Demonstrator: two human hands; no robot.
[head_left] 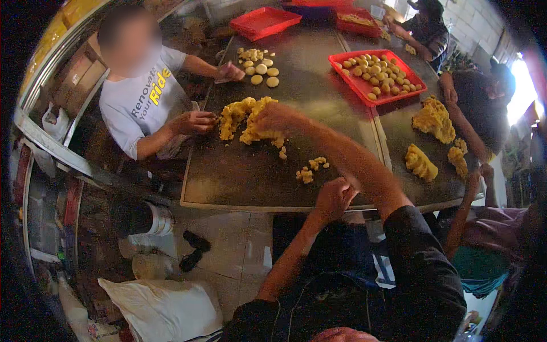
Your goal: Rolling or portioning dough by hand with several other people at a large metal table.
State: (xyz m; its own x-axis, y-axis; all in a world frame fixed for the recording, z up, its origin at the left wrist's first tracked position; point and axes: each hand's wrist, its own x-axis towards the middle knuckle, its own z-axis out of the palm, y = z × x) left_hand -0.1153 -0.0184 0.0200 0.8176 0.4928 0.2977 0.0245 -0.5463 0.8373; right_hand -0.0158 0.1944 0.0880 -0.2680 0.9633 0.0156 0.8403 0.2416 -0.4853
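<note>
My right hand (pixel 277 119) reaches across the metal-topped table (pixel 239 179) to a crumbly mass of yellow dough (pixel 235 113) and touches its right part; the hand is blurred, and its fingers are partly hidden against the dough. My left hand (pixel 335 196) is at the near table edge with its fingers curled; whether something is inside cannot be told. Just beyond it lie small lumps of dough (pixel 305 174). Past the yellow mass are pale flattened rounds (pixel 261 69) and small pale pieces (pixel 250 54).
A co-worker's hand (pixel 198 122) is beside the dough mass at left, another (pixel 230 72) near the rounds. A red tray (pixel 367 97) holds many dough balls. Larger dough lumps (pixel 433 119) lie at right, near other people's arms. An empty-looking red tray (pixel 265 21) stands at the far side.
</note>
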